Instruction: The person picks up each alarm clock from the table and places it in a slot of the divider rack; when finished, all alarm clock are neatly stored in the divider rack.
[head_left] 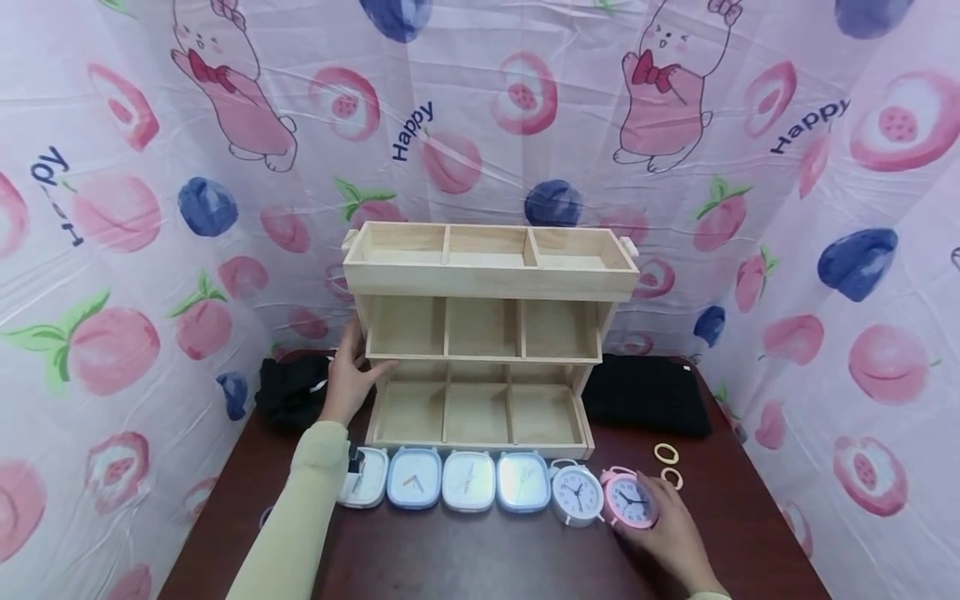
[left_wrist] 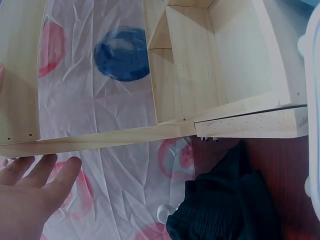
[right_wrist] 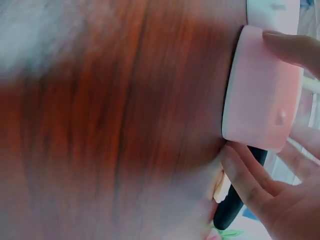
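A three-tier wooden organizer (head_left: 480,283) with divided compartments stands at the back of the table. My left hand (head_left: 351,379) grips its left side around the middle tier, thumb at the front. In the left wrist view, the left fingers (left_wrist: 62,180) lie against the wooden side strut (left_wrist: 110,139). At the right end of a row of clocks, my right hand (head_left: 667,529) holds a pink alarm clock (head_left: 628,497). The right wrist view has the thumb on one side of the pink casing (right_wrist: 260,90) and fingers on the other. Beside it stands a round white alarm clock (head_left: 577,494).
Several square clocks, white (head_left: 468,482) and blue (head_left: 414,478), line up before the organizer. Bunched black cloth (head_left: 292,392) lies back left, a flat black item (head_left: 648,396) back right. Two yellowish rings (head_left: 666,453) lie on the table's right. Printed curtains (head_left: 480,125) surround the table.
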